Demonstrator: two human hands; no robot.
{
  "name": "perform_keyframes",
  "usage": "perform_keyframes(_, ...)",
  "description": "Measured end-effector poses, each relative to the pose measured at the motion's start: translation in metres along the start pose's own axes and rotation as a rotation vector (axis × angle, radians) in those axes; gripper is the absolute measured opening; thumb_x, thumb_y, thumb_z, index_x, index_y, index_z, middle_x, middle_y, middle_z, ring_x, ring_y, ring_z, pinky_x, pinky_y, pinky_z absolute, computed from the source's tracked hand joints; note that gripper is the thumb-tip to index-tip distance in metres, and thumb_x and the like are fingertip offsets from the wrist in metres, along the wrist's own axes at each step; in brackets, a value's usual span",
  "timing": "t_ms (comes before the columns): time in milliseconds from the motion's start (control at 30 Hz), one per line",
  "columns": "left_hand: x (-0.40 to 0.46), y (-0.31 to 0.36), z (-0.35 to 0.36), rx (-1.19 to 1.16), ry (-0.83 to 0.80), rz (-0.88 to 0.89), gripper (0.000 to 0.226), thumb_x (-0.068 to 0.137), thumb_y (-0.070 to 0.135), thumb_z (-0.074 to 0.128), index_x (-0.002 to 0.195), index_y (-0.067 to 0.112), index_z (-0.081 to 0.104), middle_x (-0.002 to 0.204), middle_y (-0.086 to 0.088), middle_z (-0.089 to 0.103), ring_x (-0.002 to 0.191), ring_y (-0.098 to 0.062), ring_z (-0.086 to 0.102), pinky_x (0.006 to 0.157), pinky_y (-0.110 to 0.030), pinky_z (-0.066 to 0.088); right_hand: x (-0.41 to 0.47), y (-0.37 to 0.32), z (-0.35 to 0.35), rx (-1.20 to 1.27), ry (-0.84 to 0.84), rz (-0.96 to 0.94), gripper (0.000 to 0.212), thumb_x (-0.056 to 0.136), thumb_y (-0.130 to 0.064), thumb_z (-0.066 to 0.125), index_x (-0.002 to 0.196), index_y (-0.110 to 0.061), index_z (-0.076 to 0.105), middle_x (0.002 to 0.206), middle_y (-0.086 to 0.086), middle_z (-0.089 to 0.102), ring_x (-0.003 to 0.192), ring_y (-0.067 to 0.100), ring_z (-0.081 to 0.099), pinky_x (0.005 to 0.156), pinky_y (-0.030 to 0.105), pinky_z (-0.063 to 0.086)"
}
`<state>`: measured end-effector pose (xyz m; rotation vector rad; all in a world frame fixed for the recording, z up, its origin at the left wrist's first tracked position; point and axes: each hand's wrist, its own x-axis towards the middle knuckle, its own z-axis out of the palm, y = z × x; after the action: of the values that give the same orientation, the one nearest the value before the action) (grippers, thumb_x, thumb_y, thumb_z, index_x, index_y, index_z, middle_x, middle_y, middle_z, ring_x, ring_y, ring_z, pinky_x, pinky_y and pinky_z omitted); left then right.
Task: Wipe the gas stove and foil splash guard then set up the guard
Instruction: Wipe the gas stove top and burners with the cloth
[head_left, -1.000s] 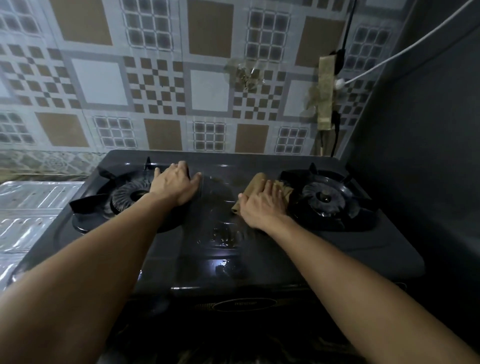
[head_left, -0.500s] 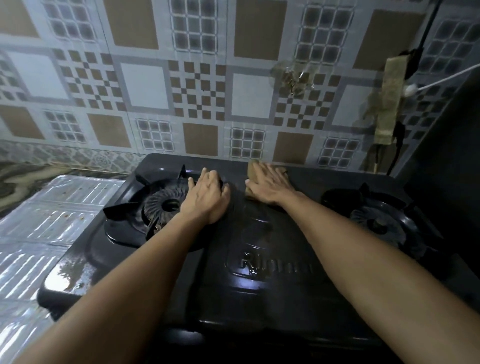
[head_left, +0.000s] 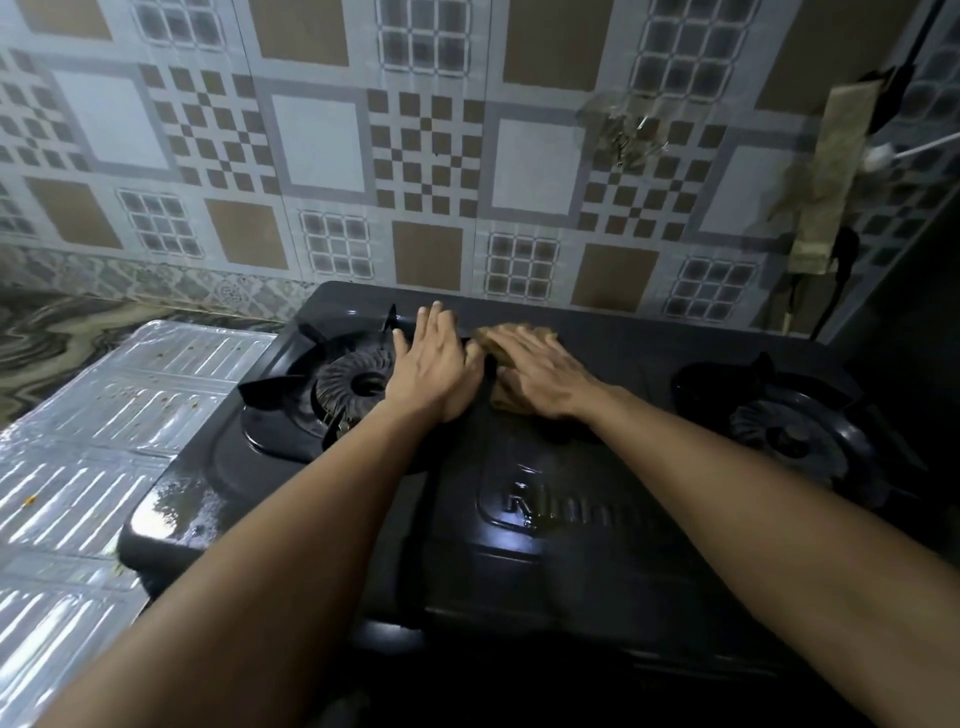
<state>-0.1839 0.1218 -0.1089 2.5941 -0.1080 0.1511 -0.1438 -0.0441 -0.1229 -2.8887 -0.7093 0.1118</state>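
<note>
Our right hand (head_left: 540, 371) presses the cloth (head_left: 511, 358) flat on the stove (head_left: 571, 519); our left hand (head_left: 434, 364) lies open; the foil guard (head_left: 104, 426) lies left.

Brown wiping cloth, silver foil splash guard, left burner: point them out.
Brown wiping cloth (head_left: 505, 396): head view, edge below right hand.
Silver foil splash guard (head_left: 104, 415): head view, ribbed panel.
Left burner (head_left: 358, 382): head view, ring.

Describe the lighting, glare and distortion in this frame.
Head view: dim overall; bright glare streaks on the foil splash guard and a wet sheen on the gas stove front; wide-angle lens bows the tiled wall; right side falls into deep shadow.
</note>
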Motion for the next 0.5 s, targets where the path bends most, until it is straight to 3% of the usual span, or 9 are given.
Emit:
perform_keyframes(300,0.004,-0.003,0.003,-0.011,-0.045,-0.011,0.061,0.1,0.041,0.023,0.15,0.006,0.022,0.163,-0.01,0.01,0.151,-0.023,0.002,0.121,-0.052,0.0,-0.105,-0.049,0.02,-0.086,0.011,-0.226,0.075,0.088,-0.05,0.015,0.153,-0.014,0.018,0.162,0.005,0.013,0.149,0.017,0.006,0.121,0.04,0.003)
perform_keyframes(400,0.005,-0.004,0.003,0.009,-0.061,-0.024,0.062,0.1,0.042,0.022,0.15,0.005,0.022,0.162,-0.01,0.016,0.151,-0.021,0.004,0.12,-0.053,0.002,-0.098,-0.041,0.017,-0.075,0.059,-0.158,0.072,0.09,-0.046,0.016,0.151,-0.007,0.024,0.16,0.01,0.02,0.149,0.022,0.014,0.12,0.043,0.008)
perform_keyframes(500,0.004,-0.003,0.002,0.011,-0.063,-0.027,0.061,0.101,0.041,0.023,0.149,0.004,0.026,0.161,-0.011,0.021,0.151,-0.021,0.005,0.121,-0.052,0.003,-0.074,-0.004,0.007,-0.038,0.056,0.17,0.06,0.1,-0.037,0.024,0.153,-0.009,0.014,0.162,0.011,0.009,0.149,0.025,0.007,0.12,0.042,0.004)
